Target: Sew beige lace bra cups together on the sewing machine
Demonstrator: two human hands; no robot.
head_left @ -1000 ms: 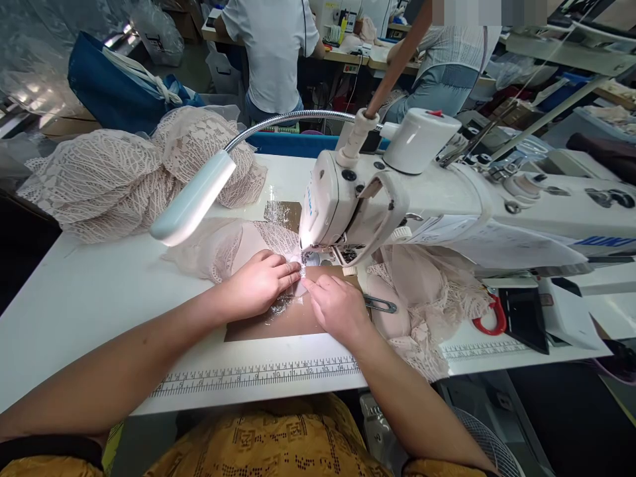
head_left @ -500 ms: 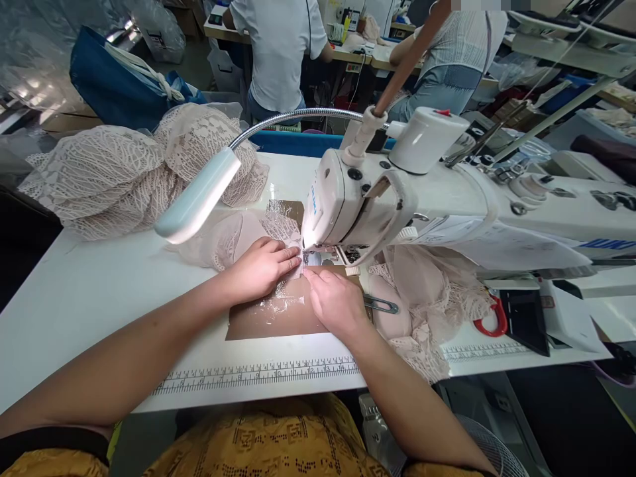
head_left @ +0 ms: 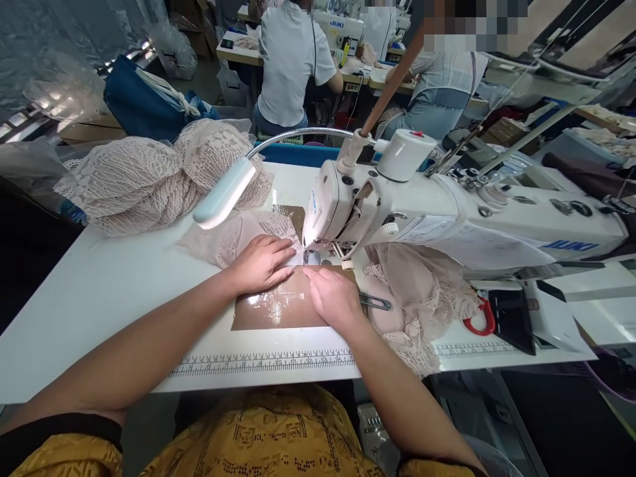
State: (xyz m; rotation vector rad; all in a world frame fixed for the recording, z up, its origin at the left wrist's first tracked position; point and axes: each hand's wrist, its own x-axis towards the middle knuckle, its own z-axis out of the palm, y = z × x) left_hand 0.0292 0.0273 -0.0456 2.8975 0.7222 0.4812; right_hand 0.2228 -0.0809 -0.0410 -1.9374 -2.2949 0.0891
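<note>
A piece of beige lace and mesh fabric (head_left: 233,235) lies left of the needle of the white sewing machine (head_left: 342,205). My left hand (head_left: 263,264) rests flat on its near edge, fingers stretched towards the presser foot. Just in front of the foot, my right hand (head_left: 335,298) is closed, its index finger and thumb tips together over a brown taped sheet (head_left: 271,311). Whatever those fingertips may hold is too small to make out. By the right hand's wrist lie green metal thread snips (head_left: 376,302), partly on more beige lace fabric (head_left: 412,285).
A large lace heap (head_left: 134,179) sits at the back left, below a lamp (head_left: 226,192) on a bent neck. Red-handled scissors (head_left: 481,318) lie at the right. A ruler strip (head_left: 263,362) runs along the front edge. Two people (head_left: 293,66) sit beyond.
My left hand's fingers have spread a little and its thumb has come away from the needle area. The right hand stays nearly in place. The camera view has shifted somewhat.
</note>
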